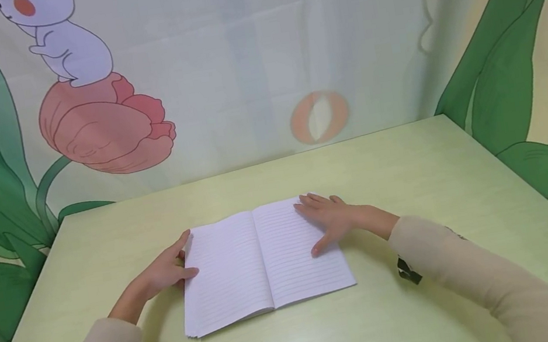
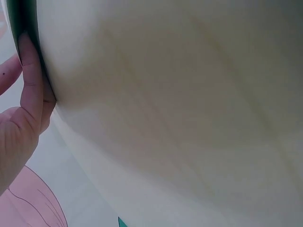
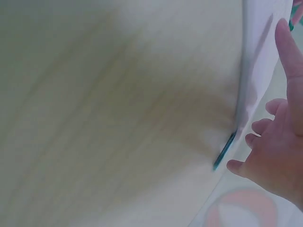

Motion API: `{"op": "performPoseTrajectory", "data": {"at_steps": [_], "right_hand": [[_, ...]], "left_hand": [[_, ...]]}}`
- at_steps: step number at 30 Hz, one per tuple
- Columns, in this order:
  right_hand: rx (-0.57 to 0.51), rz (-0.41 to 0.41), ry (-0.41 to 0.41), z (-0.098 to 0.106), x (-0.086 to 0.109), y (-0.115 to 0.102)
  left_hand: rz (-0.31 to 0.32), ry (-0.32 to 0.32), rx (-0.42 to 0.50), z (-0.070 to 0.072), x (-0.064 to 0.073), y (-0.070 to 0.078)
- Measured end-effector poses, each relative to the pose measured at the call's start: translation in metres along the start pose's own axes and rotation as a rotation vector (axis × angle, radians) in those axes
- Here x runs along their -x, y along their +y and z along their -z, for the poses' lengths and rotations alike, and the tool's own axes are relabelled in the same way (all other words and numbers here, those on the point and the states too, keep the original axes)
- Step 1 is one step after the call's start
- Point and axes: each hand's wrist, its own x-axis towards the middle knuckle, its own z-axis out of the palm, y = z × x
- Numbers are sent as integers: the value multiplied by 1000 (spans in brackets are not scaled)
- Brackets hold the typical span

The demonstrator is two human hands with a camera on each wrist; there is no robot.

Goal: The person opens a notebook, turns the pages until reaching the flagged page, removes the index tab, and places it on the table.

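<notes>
An open notebook [image 1: 230, 272] with blank lined pages lies on the table. At its left edge, my left hand [image 1: 163, 268] holds the stack of pages, thumb on the top page and fingers at the side. The left wrist view shows the fingers [image 2: 31, 80] of that hand reaching in beside a dark green surface at the notebook's edge. My right hand [image 1: 331, 218] rests with spread, straight fingers on the upper part of the right page [image 1: 300, 273]. In the right wrist view, a thin dark teal strip [image 3: 224, 150] shows at the notebook's edge near the fingertips.
The pale yellow-green table [image 1: 385, 166] extends around the notebook on all sides. Behind it hangs a printed backdrop [image 1: 218, 84] with a flower and a white animal, and large green leaves [image 1: 504, 71] at the sides. Dark straps [image 1: 408, 271] show under both sleeves.
</notes>
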Motion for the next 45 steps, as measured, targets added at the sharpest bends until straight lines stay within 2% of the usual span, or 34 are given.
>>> {"op": "performPoseTrajectory", "data": {"at_steps": [8,22,25,36,45], "right_hand": [[10,-83,-12,2,1,16],[-2,-82,6,-3,-1,19],[1,-75,12,-3,-1,16],[126,-74,-5,-9,-7,-8],[-1,-23,9,-15,-28,-37]], "left_hand": [[16,5,-8,0,0,3],[22,3,-24,1,-1,-1],[26,1,-20,0,-1,-2],[22,4,-25,0,-3,-1],[25,-1,-25,0,-2,-1]]}}
